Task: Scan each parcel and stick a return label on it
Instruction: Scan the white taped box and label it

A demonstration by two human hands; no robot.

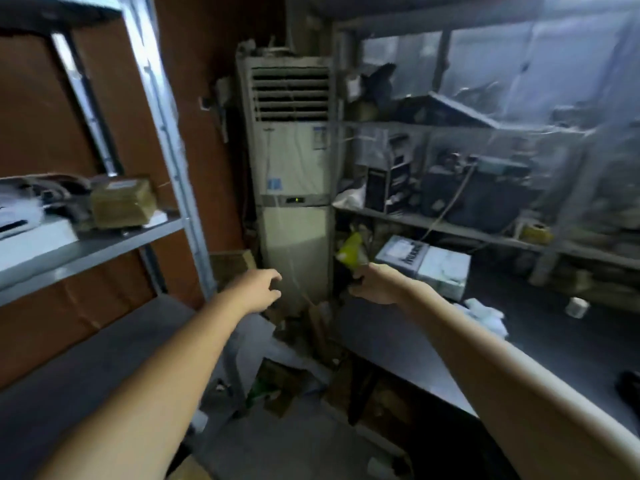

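Observation:
My right hand [372, 285] grips the dark handle of a yellow-headed scanner [350, 252], held up in front of the standing air conditioner. My left hand [260, 289] reaches forward at the same height, fingers loosely curled, holding nothing. A brown taped parcel [121, 202] lies on the metal shelf at the left. White boxes [424, 265] sit on the dark table at the right. The frame is motion-blurred.
A tall white air conditioner [294, 188] stands straight ahead. A grey metal rack [166, 133] is on the left, with a grey table [86, 368] under it. Cluttered shelves behind plastic sheeting [519, 150] fill the right. Cardboard scraps [280, 386] litter the floor.

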